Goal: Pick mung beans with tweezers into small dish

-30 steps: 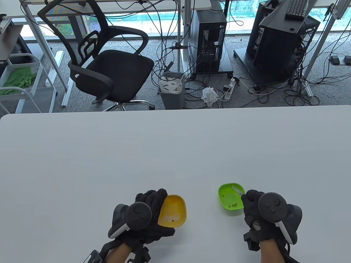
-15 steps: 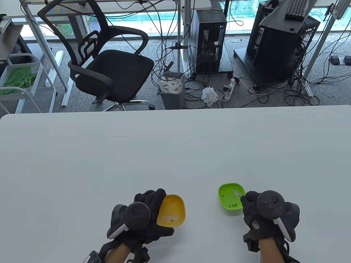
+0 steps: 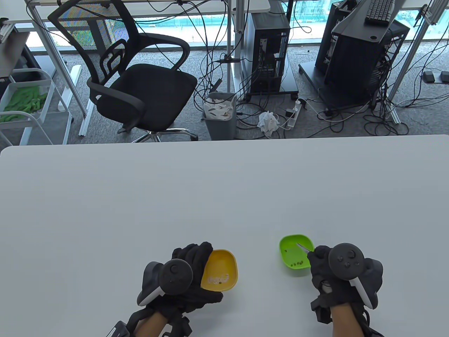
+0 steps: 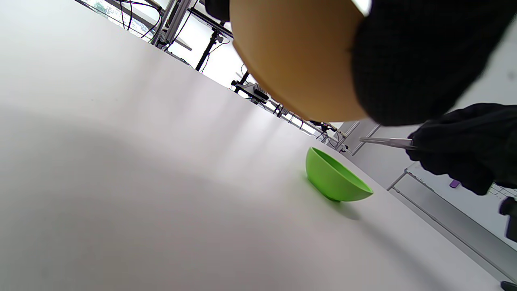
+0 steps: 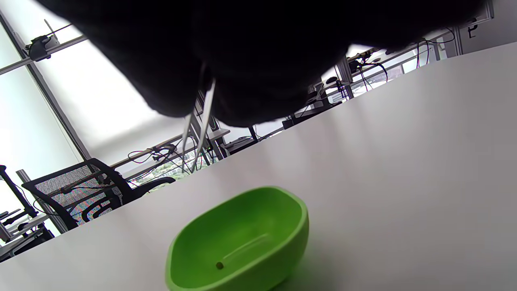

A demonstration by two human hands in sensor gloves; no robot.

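My left hand [image 3: 194, 258] grips a small yellow dish [image 3: 221, 268] by its left rim and holds it tilted above the table; its underside fills the top of the left wrist view [image 4: 299, 60]. A few mung beans [image 3: 219, 281] lie in it. My right hand [image 3: 319, 256] pinches metal tweezers [image 3: 303, 247], tips pointing over the green dish [image 3: 288, 245]. In the right wrist view the tweezers [image 5: 200, 129] have their tips slightly apart, with nothing between them, above the green dish [image 5: 242, 238]. Several mung beans [image 3: 298, 262] lie in the green dish.
The white table [image 3: 175, 196] stretches far ahead of both dishes. The green dish [image 4: 335, 182] stands flat on it, about a hand's width right of the yellow one. An office chair [image 3: 140, 77], a bin and computers stand beyond the far edge.
My right hand and the tweezers have drifted slightly left and down over the green dish. My left hand with the yellow dish has shifted slightly left.
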